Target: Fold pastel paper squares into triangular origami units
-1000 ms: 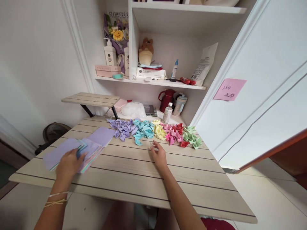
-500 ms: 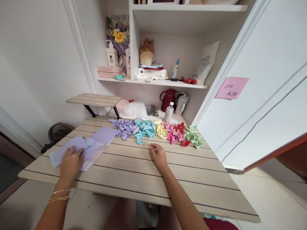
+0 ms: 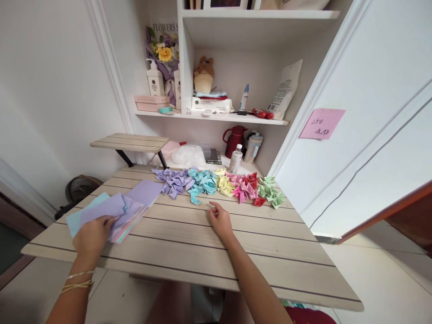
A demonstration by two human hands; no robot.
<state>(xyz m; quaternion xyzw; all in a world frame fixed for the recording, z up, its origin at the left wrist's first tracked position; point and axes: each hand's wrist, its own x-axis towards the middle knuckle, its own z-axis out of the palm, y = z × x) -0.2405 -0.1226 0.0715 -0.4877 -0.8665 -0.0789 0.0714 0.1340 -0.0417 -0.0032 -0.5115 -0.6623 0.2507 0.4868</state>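
At the left of the table, my left hand (image 3: 92,234) is closed in a pinch on the edge of a purple sheet of paper (image 3: 104,209). A light blue sheet (image 3: 76,222) shows beneath that one. Right beside them is a stack of coloured paper (image 3: 130,218), with another purple piece (image 3: 146,191) behind it. My right hand (image 3: 220,219) rests on the table in the middle, fingers loosely bent and a little apart, with nothing visible in it. Beyond it lie folded paper pieces in groups: purple (image 3: 175,182), blue (image 3: 202,182), yellow (image 3: 224,185), pink (image 3: 245,188), red (image 3: 259,202) and green (image 3: 272,193).
The slatted wooden table (image 3: 189,243) carries a small raised shelf (image 3: 131,141) at its back left. Behind the folded pieces stand a clear bottle (image 3: 235,159), a red jug (image 3: 233,140) and a pale tumbler (image 3: 252,148). A white shelf unit (image 3: 216,118) rises above.
My left hand has shifted slightly left and down and now pinches the purple sheet, which has lifted and moved right, baring more of the blue one. My right hand stays in place on the table.
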